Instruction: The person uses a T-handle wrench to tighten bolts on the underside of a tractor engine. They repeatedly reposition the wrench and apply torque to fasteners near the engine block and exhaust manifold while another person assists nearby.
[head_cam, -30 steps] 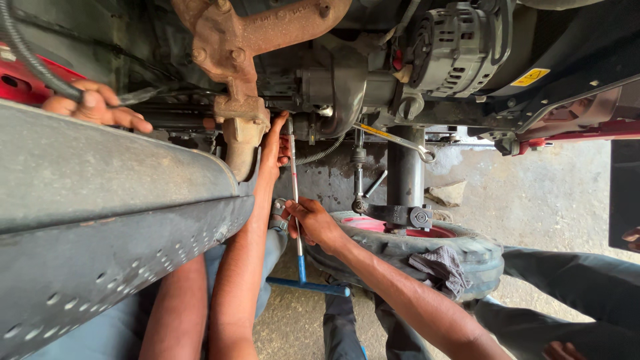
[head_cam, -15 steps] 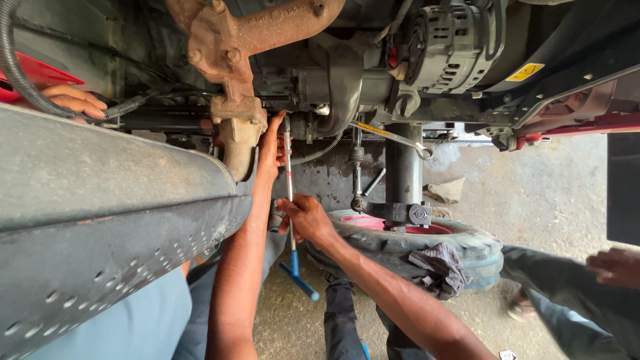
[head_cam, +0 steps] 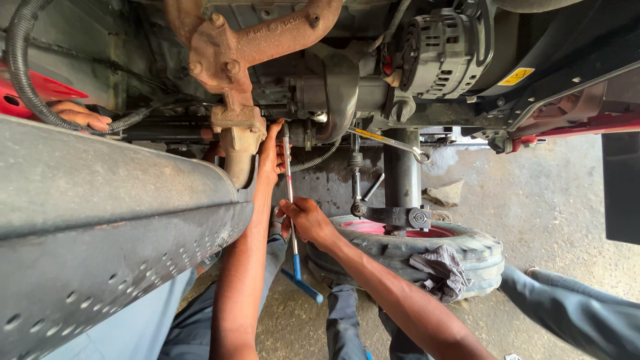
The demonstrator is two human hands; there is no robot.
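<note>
A person lying under a raised vehicle is working a long steel T-handle wrench with a blue cross-grip (head_cam: pixel 291 220) up toward the engine's underside. The right hand (head_cam: pixel 305 219) is closing around the mid-shaft in a full grip, while the left hand (head_cam: pixel 271 152) is reaching up beside the rusty cast-iron exhaust manifold (head_cam: pixel 230 50), fingers cupped loosely around the tool's upper end to steady it; whether the tip is seated on a fastener cannot be told. Another hand (head_cam: pixel 81 115) is resting on a black corrugated hose (head_cam: pixel 20 63) at far left.

Judging from the angle, the tip could be slipping off its seat if the shaft tilts, driving knuckles into the manifold's edge. Room looks tight: the grey perforated heat shield (head_cam: pixel 113 247) is crowding the left forearm, and the black suspension strut (head_cam: pixel 401 177) and the tyre with a red rim (head_cam: pixel 427 250) are hemming in the right. Open space lies only downward, toward the concrete floor (head_cam: pixel 553 213).
</note>
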